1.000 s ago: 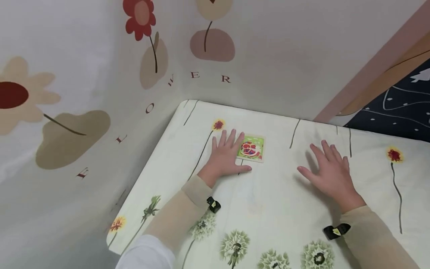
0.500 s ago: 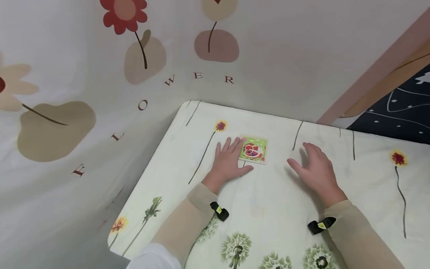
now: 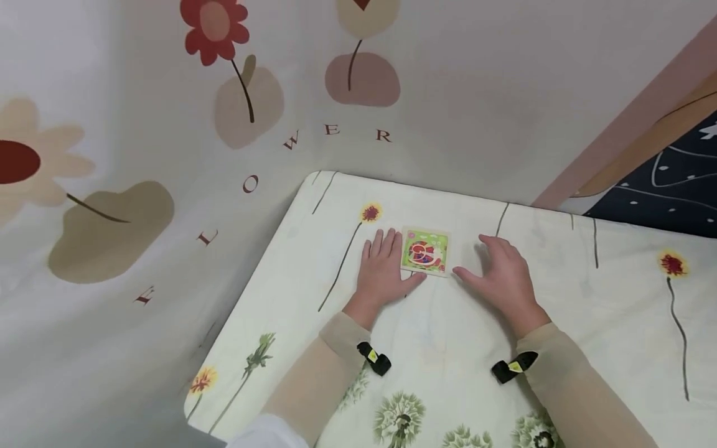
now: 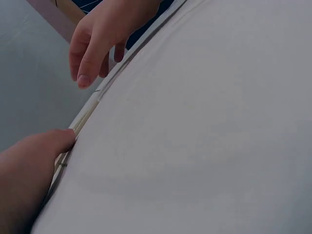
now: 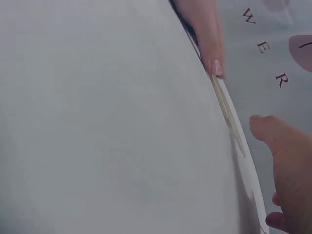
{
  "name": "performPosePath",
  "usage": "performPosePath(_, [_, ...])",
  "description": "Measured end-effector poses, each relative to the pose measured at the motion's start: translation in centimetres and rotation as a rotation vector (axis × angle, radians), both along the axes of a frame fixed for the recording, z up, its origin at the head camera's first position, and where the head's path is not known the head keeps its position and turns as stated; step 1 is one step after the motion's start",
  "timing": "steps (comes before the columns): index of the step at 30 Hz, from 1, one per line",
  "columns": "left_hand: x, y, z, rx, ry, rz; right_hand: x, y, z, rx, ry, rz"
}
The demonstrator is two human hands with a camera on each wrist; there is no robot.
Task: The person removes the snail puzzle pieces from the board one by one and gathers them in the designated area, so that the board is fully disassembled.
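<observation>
A small square picture board [image 3: 427, 252] with a red and blue snail on green lies flat on the table. My left hand [image 3: 382, 270] rests along its left side, fingers straight, the thumb angled past its near left corner. To the right of the board, my right hand [image 3: 504, 280] hovers over the cloth with thumb and fingers spread, holding nothing; its thumb tip points at the board's right edge. From the left wrist view, the board's thin pale edge [image 4: 85, 118] shows between the left thumb and the raised right hand [image 4: 105, 41].
A white cloth [image 3: 448, 348] printed with flowers and dandelions covers the table. Behind and to the left rises a pale wall hanging [image 3: 470, 112] with flower shapes and red letters. A dark patterned cloth [image 3: 666, 193] hangs at the back right.
My right hand has moved left, close to the board, its fingers drawing closer together. My left hand has stayed beside the board, its fingers now off the picture.
</observation>
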State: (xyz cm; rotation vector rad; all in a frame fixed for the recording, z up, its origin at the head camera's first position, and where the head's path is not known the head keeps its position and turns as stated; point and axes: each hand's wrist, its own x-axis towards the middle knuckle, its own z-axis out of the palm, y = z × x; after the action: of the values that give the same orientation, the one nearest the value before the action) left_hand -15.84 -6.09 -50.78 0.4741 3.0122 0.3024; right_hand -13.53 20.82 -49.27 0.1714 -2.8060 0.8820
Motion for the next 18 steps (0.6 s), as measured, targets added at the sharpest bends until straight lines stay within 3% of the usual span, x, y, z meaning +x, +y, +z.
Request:
performPosePath(5, [0.1,0.3,0.1,-0.017,0.002,0.023,-0.6,-1.2,-0.7,0.006,-0.014,0.024])
performPosePath(11, [0.0,0.5,0.3,0.012,-0.003,0.024,-1.3,-2.6,-1.3,0.024,0.049,0.033])
performPosePath(18, [-0.2,0.2,0.4,-0.003,0.005,0.045,-2.2,-4.7,-1.1,-0.1,0.031,0.04])
